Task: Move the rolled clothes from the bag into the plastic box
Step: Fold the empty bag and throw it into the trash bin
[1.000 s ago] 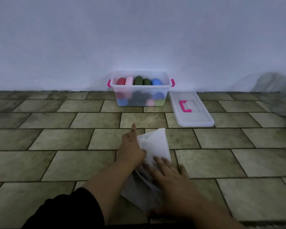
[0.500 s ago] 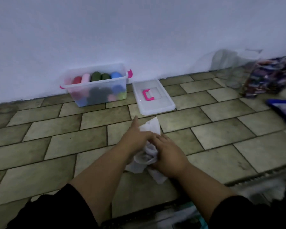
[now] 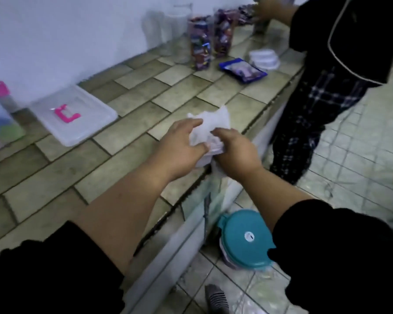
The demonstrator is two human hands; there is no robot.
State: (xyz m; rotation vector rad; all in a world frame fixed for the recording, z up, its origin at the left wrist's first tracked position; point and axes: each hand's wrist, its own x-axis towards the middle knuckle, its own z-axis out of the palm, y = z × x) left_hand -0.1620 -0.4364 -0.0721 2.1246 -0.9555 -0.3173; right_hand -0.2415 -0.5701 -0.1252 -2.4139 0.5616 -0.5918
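Both hands over front edge of tiled counter [image 3: 55, 173]: L hand [image 3: 182, 143] & R hand [image 3: 234, 150], fingers curled, clamped on crumpled white bag [image 3: 213, 121]. Plastic box [image 3: 5, 103] at far L of view, blurred, w/ coloured clothes [image 3: 9, 132] inside. Its lid [image 3: 73, 114] lies between box & bag.
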